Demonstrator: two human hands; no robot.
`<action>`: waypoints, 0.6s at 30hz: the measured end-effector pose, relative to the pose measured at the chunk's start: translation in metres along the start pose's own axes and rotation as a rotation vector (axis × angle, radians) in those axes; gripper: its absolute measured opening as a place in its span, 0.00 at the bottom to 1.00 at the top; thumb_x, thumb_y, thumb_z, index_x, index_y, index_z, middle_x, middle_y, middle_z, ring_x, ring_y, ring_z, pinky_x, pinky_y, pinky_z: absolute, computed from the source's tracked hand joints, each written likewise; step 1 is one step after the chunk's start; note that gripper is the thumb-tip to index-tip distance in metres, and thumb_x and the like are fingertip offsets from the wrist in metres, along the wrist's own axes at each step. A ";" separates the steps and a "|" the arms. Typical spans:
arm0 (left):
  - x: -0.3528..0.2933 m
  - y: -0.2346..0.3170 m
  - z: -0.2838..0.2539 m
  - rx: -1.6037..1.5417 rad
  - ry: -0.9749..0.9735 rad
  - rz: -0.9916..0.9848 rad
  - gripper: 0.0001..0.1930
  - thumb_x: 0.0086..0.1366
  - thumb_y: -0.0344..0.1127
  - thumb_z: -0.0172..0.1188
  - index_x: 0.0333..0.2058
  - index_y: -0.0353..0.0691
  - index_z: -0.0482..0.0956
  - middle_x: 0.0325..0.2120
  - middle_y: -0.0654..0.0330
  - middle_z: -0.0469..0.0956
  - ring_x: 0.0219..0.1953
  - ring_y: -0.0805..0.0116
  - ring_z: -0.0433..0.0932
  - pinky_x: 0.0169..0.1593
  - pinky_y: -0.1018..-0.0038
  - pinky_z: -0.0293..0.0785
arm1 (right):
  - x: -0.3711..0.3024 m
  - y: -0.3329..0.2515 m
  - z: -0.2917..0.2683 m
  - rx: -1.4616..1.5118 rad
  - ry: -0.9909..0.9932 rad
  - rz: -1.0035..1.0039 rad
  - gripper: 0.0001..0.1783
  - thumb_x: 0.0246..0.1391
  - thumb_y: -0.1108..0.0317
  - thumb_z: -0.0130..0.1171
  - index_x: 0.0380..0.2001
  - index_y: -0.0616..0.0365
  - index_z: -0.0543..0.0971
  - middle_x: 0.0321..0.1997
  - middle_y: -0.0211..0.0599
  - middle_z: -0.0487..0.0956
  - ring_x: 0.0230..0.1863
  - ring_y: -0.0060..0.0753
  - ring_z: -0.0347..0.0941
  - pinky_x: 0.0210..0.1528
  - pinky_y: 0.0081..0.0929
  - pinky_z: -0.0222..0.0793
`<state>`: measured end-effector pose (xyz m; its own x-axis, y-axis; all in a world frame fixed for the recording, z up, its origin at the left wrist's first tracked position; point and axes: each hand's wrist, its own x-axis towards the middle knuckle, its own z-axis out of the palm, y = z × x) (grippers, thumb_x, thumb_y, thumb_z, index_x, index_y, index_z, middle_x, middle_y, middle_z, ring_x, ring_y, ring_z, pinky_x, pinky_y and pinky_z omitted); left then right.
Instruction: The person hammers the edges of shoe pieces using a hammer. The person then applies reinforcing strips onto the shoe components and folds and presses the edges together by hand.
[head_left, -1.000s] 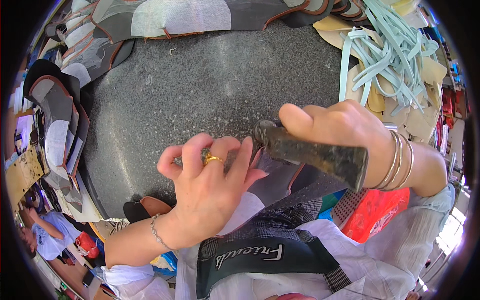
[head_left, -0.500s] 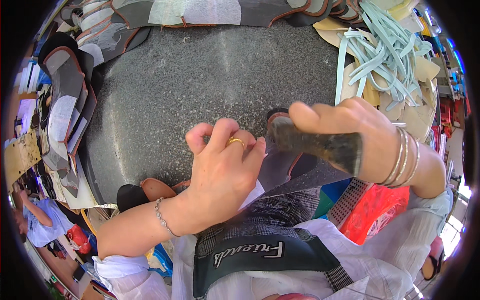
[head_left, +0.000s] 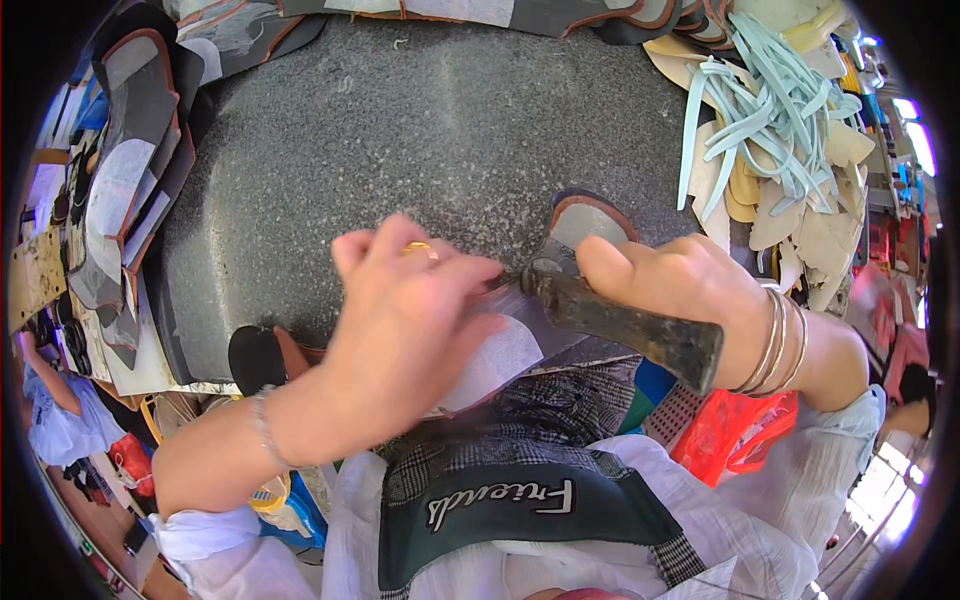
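My right hand (head_left: 690, 290) is closed around a hammer, its handle hidden by the fist. The hammer's dark, worn metal head (head_left: 645, 335) has a flared end, and its left end sits low over a shoe upper piece (head_left: 590, 222). That piece is dark with a brown edge and pale grey lining, lying at the bench's near edge. A whitish patch (head_left: 500, 360) on it shows below my left hand. My left hand (head_left: 400, 290), slightly blurred, has its index finger and thumb apart over the piece, beside the hammer.
A speckled dark bench top (head_left: 430, 130) lies ahead. Stacked shoe upper pieces (head_left: 125, 190) line its left side and far edge. At the right are pale blue strips (head_left: 770, 120) over beige scraps (head_left: 800, 230). A red plastic bag (head_left: 735, 430) hangs below the bench.
My left hand has shifted left, its thumb and index finger moving apart. The hammer head has tilted and moved slightly down and left, showing more of the upper's rounded end.
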<state>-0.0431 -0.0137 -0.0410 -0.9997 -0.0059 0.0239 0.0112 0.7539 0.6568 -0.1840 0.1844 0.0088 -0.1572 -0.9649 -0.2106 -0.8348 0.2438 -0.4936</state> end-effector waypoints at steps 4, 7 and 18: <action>-0.006 -0.008 0.010 0.207 0.127 0.235 0.14 0.41 0.34 0.73 0.31 0.45 0.85 0.28 0.69 0.76 0.39 0.64 0.71 0.47 0.62 0.58 | 0.005 0.007 0.010 0.116 0.201 0.069 0.21 0.48 0.71 0.58 0.47 0.58 0.68 0.20 0.45 0.74 0.24 0.55 0.75 0.24 0.45 0.70; -0.005 -0.008 0.006 0.349 0.098 0.291 0.13 0.41 0.34 0.73 0.30 0.45 0.85 0.27 0.68 0.76 0.38 0.63 0.71 0.47 0.61 0.59 | 0.003 -0.005 0.005 0.097 -0.005 0.033 0.22 0.47 0.71 0.60 0.47 0.57 0.69 0.23 0.47 0.75 0.26 0.55 0.76 0.26 0.44 0.70; -0.015 -0.022 -0.015 -0.166 -0.111 -0.005 0.10 0.49 0.27 0.69 0.33 0.36 0.83 0.29 0.56 0.78 0.32 0.55 0.78 0.35 0.65 0.74 | 0.001 -0.002 0.023 -0.040 0.150 -0.044 0.09 0.47 0.76 0.61 0.33 0.61 0.73 0.22 0.44 0.74 0.21 0.48 0.74 0.23 0.37 0.69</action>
<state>-0.0277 -0.0400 -0.0439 -0.9960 0.0694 -0.0569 0.0002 0.6357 0.7719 -0.1703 0.1855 -0.0103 -0.1948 -0.9790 -0.0596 -0.8626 0.1999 -0.4647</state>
